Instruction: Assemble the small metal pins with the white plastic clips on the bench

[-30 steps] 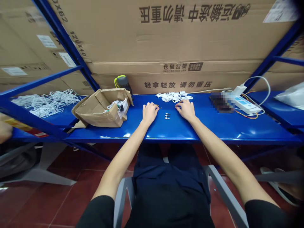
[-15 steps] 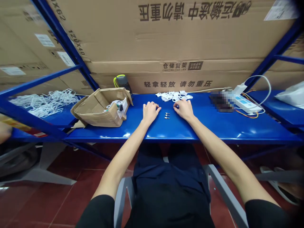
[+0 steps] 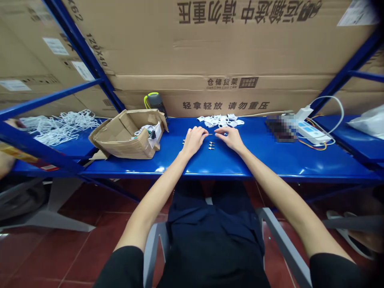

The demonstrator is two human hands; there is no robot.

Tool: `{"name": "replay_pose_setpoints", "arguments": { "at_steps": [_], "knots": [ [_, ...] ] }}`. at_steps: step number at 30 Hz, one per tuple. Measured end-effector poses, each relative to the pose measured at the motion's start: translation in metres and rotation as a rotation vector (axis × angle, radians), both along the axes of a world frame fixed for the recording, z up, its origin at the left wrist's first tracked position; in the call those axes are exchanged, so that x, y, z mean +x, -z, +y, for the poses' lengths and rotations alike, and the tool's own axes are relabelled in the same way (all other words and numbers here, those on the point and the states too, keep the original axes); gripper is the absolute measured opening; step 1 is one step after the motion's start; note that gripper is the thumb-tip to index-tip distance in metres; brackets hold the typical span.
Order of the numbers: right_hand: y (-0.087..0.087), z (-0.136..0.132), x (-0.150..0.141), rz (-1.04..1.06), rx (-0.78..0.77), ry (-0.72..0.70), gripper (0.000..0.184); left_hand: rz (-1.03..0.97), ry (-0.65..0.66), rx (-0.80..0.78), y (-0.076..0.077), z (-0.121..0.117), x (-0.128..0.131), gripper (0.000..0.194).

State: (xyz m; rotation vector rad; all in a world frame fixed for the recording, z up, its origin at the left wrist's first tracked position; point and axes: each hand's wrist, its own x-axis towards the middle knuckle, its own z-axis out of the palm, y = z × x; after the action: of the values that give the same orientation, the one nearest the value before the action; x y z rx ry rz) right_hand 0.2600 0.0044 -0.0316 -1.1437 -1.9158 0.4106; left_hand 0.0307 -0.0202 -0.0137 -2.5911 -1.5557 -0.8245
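Way over on the left there's a tangled pile of white plastic loops lying on the blue steel shelf. Next along is a beat-up cardboard box with its flaps open and some white and dark bits inside, too jumbled to make out. Behind its right corner stands a dark bottle with a yellow loop on it, up against the big brown cartons stacked at the back of the shelf.

Then the main bit. The left hand is curled over with its fingers loosely bent, and a couple of tiny metal pins sit just beside it on the left. Right off its fingertips is a thin pin, between both hands. The right hand comes in from the other side, fingers bunched toward that same pin. Honestly it's too small to tell if either hand has hold of it. Just below lies a short row of metal pins, untouched.

Behind the hands there's a heap of white plastic clips. Further right is a pixelated, blurred-out object, then a white power strip with wires around it, and a white plastic bag at the far edge.
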Motion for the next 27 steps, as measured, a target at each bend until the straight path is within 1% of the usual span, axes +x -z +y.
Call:
{"name": "replay_pose_setpoints", "arguments": {
  "at_steps": [3,7,10,14,19,23,27],
  "knots": [
    [-0.001,-0.002,-0.001,0.076,-0.029,-0.032,0.020,0.004,0.026,0.052,0.001,0.000,0.003,0.029],
    [0.000,-0.002,-0.003,0.200,-0.085,-0.100,0.025,0.014,0.046,0.110,0.003,0.000,0.003,0.030],
    [0.001,-0.002,-0.004,0.229,-0.094,-0.098,0.029,0.032,0.055,0.139,0.004,0.000,0.004,0.029],
    [0.000,-0.003,-0.004,0.200,-0.066,-0.067,0.030,0.066,0.047,0.165,0.004,0.000,0.004,0.027],
    [0.000,-0.005,-0.005,0.138,-0.040,-0.051,0.019,0.075,0.061,0.127,0.006,0.000,0.007,0.027],
    [0.000,-0.005,-0.005,0.098,-0.024,-0.020,0.012,0.036,0.069,0.079,0.010,0.002,0.009,0.026],
    [0.001,-0.003,-0.005,0.072,-0.010,0.002,0.011,-0.038,0.099,0.029,0.009,0.001,0.009,0.023]
  ]
}}
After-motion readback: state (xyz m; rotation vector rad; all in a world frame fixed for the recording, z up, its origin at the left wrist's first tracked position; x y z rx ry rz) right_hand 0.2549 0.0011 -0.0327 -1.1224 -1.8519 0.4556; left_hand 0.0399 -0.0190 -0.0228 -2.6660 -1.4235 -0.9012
